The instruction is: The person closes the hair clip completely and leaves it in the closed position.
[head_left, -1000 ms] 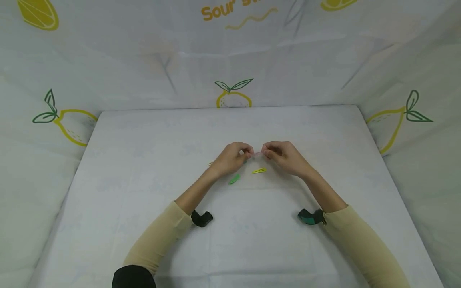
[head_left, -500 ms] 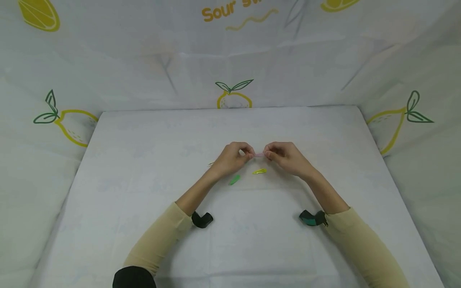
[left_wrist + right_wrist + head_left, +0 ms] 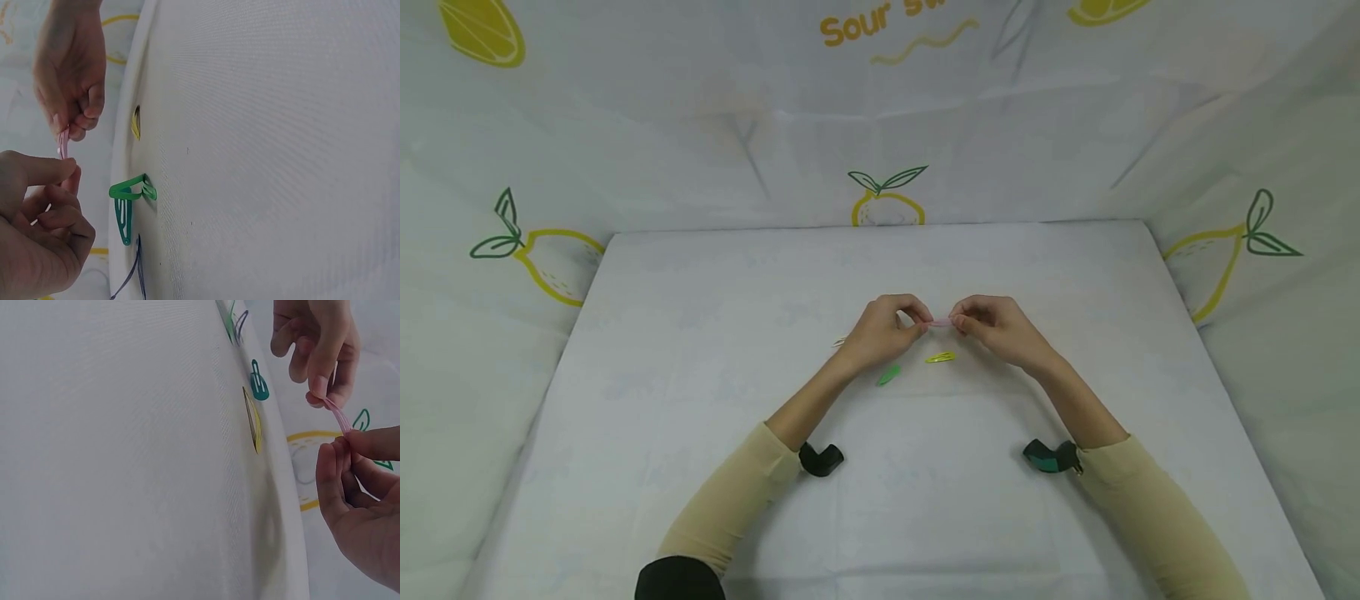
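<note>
A pink snap hair clip [image 3: 338, 415] is held up between both hands, above the table. My left hand [image 3: 881, 332] pinches one end of it between thumb and fingertip. The other end sits in a pinch of my right hand [image 3: 996, 329]. Below them on the white table lie a yellow hair clip [image 3: 940, 357] and a green hair clip [image 3: 888, 375]. A teal hair clip [image 3: 124, 222] shows in both wrist views but is hidden by my left hand in the head view. A purplish clip [image 3: 139, 269] lies past the green one.
The white-covered table [image 3: 895, 500] meets hanging white cloth walls [image 3: 700, 150] with lemon prints on the back and both sides. A black wrist-worn piece [image 3: 822, 459] sticks out from the left sleeve, and another dark piece [image 3: 1049, 456] from the right.
The pink hair clip has gone from slanting to nearly level, and more of it shows between the fingers. Both hands have shifted only slightly. The other clips stay put.
</note>
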`<move>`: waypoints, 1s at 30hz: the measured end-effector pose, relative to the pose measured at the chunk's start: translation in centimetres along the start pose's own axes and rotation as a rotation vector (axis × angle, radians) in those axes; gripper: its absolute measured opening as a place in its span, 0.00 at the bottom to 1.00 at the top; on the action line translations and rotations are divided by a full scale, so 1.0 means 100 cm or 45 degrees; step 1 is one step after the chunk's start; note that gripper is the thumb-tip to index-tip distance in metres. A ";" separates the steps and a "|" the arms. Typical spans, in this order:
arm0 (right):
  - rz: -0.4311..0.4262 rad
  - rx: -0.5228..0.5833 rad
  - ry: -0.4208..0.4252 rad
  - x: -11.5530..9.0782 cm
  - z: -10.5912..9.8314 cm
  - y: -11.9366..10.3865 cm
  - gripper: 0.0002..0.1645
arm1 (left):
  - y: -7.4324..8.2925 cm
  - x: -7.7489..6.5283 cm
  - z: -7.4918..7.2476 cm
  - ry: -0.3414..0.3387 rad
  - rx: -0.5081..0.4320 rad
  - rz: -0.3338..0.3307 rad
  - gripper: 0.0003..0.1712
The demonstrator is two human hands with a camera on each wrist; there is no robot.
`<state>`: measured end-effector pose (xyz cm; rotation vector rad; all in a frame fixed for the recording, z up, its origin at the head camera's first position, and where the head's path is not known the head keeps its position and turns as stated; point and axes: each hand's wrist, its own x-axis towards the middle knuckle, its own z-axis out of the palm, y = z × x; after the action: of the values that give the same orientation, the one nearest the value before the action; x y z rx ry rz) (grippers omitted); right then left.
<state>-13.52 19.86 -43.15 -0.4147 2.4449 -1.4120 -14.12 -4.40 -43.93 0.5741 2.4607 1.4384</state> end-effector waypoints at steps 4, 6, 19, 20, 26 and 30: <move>0.037 0.044 -0.019 0.000 0.000 0.000 0.11 | -0.002 -0.001 0.000 0.026 0.015 0.005 0.04; 0.061 0.077 -0.030 0.000 0.001 0.000 0.11 | -0.002 -0.001 0.000 0.033 0.017 0.002 0.03; 0.134 0.225 -0.015 0.000 0.001 -0.001 0.13 | -0.001 -0.001 0.000 0.082 0.022 0.026 0.05; 0.133 0.232 -0.015 0.000 0.001 -0.001 0.13 | -0.001 -0.001 0.000 0.087 0.025 0.028 0.05; 0.126 0.219 -0.012 0.000 0.002 0.000 0.14 | -0.003 -0.002 0.001 0.100 0.031 0.029 0.05; 0.126 0.189 -0.009 -0.001 0.002 0.001 0.15 | -0.004 -0.002 0.002 0.104 0.037 0.030 0.06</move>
<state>-13.36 19.76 -43.35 -0.2614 2.3020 -1.5337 -13.95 -4.53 -44.36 0.5631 2.5500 1.4653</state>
